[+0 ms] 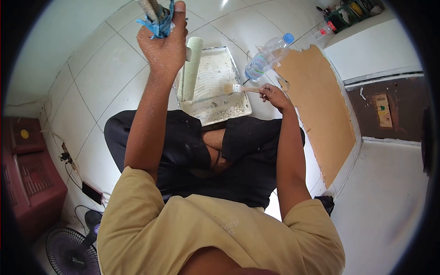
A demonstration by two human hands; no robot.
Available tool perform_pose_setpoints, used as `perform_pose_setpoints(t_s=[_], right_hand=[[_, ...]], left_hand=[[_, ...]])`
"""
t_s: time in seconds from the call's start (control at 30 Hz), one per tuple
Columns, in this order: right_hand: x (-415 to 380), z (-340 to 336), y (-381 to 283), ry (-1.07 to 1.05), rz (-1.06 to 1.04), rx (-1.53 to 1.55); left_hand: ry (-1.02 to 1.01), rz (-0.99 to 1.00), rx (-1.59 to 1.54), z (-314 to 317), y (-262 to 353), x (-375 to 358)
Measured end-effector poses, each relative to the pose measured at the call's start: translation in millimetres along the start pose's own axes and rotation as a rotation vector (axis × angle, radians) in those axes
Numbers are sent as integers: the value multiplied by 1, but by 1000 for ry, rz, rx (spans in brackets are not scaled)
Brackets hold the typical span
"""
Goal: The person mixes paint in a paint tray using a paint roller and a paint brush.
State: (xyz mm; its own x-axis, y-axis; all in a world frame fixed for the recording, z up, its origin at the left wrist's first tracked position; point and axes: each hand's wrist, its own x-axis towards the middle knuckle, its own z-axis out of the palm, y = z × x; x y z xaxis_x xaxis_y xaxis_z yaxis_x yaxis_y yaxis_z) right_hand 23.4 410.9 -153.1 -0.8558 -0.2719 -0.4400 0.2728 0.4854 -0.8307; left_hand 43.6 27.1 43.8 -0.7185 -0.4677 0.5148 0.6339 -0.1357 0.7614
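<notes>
My left hand (164, 43) is closed around the handle of a paint roller (192, 68), where blue wrapping is bunched about the grip. The roller's pale sleeve hangs over the left part of a paint tray (215, 66), whose surface is coated in white paint, with crumbly bits near its front edge. In my right hand (274, 97) is a paintbrush (234, 89), gripped by its handle. Its light bristles point left, over the tray's right half. The tray lies on the floor just ahead of my crossed legs.
A clear plastic bottle (269, 57) with a blue cap is beside the tray. Brown cardboard (316, 105) covers floor to the right. At left are a maroon appliance (34, 169), a phone (92, 192) with cables and a fan (72, 252). A crate (350, 16) holds items at upper right.
</notes>
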Motion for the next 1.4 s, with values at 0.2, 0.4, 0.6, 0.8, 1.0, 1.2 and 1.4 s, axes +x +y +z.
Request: perform_pose_setpoints(t_s=[0.2,0.4,0.6,0.8,1.0,1.2,1.4], right_hand=[[2,-2,9,-11,129,171],[12,-3,20,0,279,-13],[2,8,8,0,294,7],[9,0,22,-110,183,49],[1,2,13,546,-170,-646],[-9,0,-10,328,-102,195],[-3,1,-22,173,-90,444]], left_hand=[[11,-5,55,-8,0,2],[-13,-69,79,-9,-11,5],[-29,-90,318,-22,-92,-2],[2,-43,480,-28,-108,-1],[20,-10,440,-40,-103,2],[20,-12,550,-52,-106,21],[7,-14,551,-51,-100,13]])
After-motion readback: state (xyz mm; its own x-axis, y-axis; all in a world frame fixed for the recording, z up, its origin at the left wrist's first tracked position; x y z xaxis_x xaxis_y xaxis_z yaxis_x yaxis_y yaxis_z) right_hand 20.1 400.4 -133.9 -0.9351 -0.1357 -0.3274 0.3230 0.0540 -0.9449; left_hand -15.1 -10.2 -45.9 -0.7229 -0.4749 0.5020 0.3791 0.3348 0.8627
